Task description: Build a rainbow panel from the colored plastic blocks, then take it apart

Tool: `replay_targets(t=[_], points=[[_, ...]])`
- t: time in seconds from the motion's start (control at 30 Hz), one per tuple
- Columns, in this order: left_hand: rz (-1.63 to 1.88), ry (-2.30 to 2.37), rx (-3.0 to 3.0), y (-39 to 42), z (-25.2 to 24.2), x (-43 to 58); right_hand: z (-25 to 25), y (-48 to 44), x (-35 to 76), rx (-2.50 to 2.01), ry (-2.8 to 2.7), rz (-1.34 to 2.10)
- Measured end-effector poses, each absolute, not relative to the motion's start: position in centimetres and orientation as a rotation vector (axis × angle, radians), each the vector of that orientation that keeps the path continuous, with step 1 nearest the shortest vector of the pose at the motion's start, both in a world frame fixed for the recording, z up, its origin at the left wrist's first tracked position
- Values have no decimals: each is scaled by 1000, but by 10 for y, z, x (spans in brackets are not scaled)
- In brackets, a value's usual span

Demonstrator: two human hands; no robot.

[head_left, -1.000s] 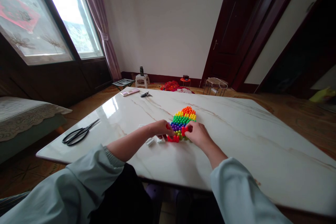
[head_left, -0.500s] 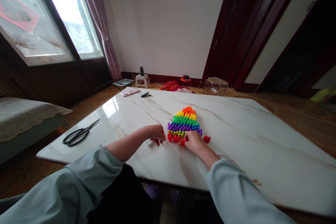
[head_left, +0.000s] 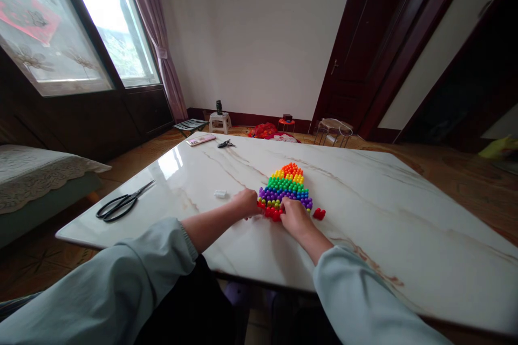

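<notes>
A flat patch of small plastic balls (head_left: 285,187) in rainbow rows, orange at the far end and red nearest me, lies on the white marble table (head_left: 384,210). My left hand (head_left: 246,203) is curled at the patch's near left corner, fingers closed on the red balls there. My right hand (head_left: 294,216) presses its closed fingers against the near red row from the right. A loose red piece (head_left: 319,214) lies just right of my right hand. A small white piece (head_left: 220,193) sits left of my left hand.
Black scissors (head_left: 121,205) lie at the table's left edge. A pink phone (head_left: 200,140) and a dark small tool (head_left: 225,144) rest at the far corner. Stools and a red heap stand on the floor by the far wall; a bed is at left.
Both hands have closed in on the near red row. The red piece now lies loose to the right, and the white piece left of my left hand has come into sight.
</notes>
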State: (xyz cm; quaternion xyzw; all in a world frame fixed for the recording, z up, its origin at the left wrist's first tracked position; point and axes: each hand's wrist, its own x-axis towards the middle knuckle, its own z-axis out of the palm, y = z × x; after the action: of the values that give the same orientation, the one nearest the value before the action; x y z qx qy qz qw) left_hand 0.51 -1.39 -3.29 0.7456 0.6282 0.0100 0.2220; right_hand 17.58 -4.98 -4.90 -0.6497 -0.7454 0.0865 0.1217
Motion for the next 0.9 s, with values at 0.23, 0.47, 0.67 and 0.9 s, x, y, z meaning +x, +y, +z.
replay_targets(t=[0.23,0.47,0.67,0.9], points=[[32,1573,1987,-17,-37,4,-49,-49,170,-1904,-2176,216],[30,1622,1932,-18,-41,12,-51,-48,166,-1920,-2170,166],[6,1538,1859,-17,-38,9,-34,-50,173,-2002,-2180,140],[8,1555,1760,-6,-24,-5,-12,-47,259,-2353,-1937,62]])
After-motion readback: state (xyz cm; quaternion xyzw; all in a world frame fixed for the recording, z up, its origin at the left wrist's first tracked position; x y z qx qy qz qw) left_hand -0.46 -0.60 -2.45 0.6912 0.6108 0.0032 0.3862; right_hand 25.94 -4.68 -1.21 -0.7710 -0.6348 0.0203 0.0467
